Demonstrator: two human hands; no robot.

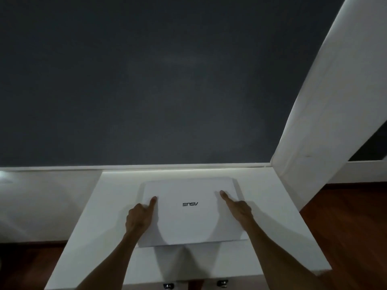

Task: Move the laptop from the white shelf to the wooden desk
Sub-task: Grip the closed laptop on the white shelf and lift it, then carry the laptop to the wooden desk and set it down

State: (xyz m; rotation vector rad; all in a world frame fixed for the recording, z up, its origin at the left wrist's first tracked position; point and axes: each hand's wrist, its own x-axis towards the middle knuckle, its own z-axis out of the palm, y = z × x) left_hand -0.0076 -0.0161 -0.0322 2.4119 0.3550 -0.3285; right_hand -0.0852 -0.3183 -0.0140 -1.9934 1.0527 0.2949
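Observation:
A closed white laptop [190,218] with a dark logo lies flat on top of the white shelf [276,222]. My left hand [139,216] grips its left edge, thumb resting on the lid. At the right edge my right hand [237,208] holds it the same way, thumb on the lid and fingers hidden under the side. The laptop's near edge casts a shadow on the shelf, so it looks slightly raised there. The wooden desk is not in view.
A dark grey wall [146,80] stands right behind the shelf above a white skirting [50,206]. A white pillar [326,114] rises at the right. Dark wooden floor [351,231] lies on both sides. Two small metal knobs [222,283] show below the shelf's front edge.

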